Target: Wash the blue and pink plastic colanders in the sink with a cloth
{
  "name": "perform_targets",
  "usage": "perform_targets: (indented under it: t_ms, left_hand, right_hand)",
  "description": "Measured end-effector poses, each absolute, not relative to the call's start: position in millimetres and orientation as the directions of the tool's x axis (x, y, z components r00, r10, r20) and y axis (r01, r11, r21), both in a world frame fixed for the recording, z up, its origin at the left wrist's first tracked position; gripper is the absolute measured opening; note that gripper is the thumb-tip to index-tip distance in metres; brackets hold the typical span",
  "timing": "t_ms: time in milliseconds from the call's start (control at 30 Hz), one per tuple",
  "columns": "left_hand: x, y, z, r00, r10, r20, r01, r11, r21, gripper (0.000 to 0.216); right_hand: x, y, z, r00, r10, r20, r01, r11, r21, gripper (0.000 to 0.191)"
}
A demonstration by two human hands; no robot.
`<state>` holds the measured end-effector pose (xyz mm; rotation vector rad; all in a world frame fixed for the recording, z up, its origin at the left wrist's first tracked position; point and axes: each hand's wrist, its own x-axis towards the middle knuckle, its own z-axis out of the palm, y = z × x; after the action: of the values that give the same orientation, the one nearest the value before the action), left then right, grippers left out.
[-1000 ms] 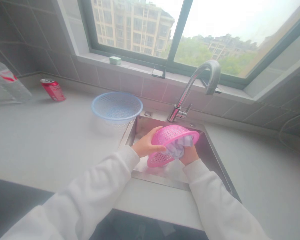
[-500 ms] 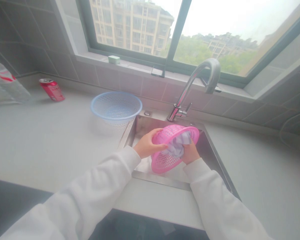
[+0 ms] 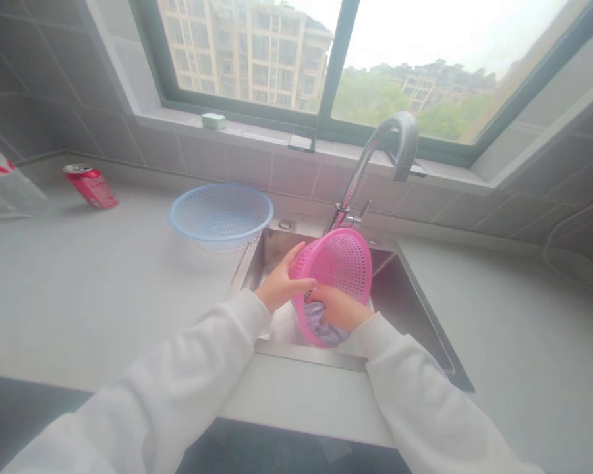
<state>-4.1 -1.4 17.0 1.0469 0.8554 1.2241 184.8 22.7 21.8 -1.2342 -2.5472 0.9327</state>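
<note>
As your left hand [image 3: 284, 283] grips the pink basket [image 3: 348, 263] at 9 o'clock, tilted over the sink [image 3: 410, 306], your right hand [image 3: 343, 308] clutches a cloth [image 3: 323, 327] inside its 6 o'clock rim; apparently wiping, the next move calls for a steady left hold.

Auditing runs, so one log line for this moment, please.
left hand: holds pink basket; right hand: holds cloth inside it; place: at sink

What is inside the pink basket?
A crumpled cloth rests along the lower side of the pink basket, with the right hand reaching in over it. The hand covers part of the cloth; the basket wall behind both cannot be seen.
</note>
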Motion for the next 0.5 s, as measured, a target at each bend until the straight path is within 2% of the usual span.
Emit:
perform_targets:
  t_ms: [67,133,200,267,333,367,433,500]
  left_hand:
    - [-5.5,-2.4,19.1,0.203,0.978,0.053,-0.325,0.016,0.946,0.112]
    - [-5.1,-3.6,20.5,0.236,0.969,0.075,-0.327,0.007,0.945,0.108]
    - [-3.0,-4.2,20.7,0.270,0.959,0.086,-0.310,0.003,0.951,0.107]
    - [0.3,-3.8,19.6,0.319,0.941,0.114,-0.280,-0.021,0.960,0.108]
    - [3.3,-2.7,17.6,0.342,0.928,0.149,-0.268,-0.055,0.962,0.109]
    - [4.0,-2.0,16.6,0.329,0.931,0.158,-0.274,-0.066,0.959,0.108]
    - [2.8,-1.2,15.5,0.268,0.950,0.160,-0.309,-0.072,0.948,0.107]
    - [-1.4,-1.1,16.1,0.206,0.966,0.154,-0.346,-0.075,0.935,0.106]
  right_hand:
    - [191.5,30.6,15.9,-0.510,0.843,-0.167,0.784,0.376,-0.494,0.033]
    - [200.4,42.7,13.3,-0.341,0.934,-0.104,0.856,0.262,-0.446,0.034]
    - [207.2,54.3,15.4,-0.197,0.980,0.033,0.869,0.190,-0.457,0.044]
    - [206.8,59.2,20.2,-0.125,0.966,0.228,0.808,0.232,-0.541,0.052]
    - [197.9,54.2,24.5,-0.179,0.903,0.389,0.670,0.402,-0.624,0.053]
    - [191.2,48.6,25.5,-0.261,0.866,0.428,0.588,0.494,-0.640,0.051]
    - [177.7,34.9,24.5,-0.488,0.787,0.377,0.486,0.604,-0.632,0.048]
    - [170.1,24.9,20.3,-0.634,0.748,0.199,0.540,0.611,-0.579,0.043]
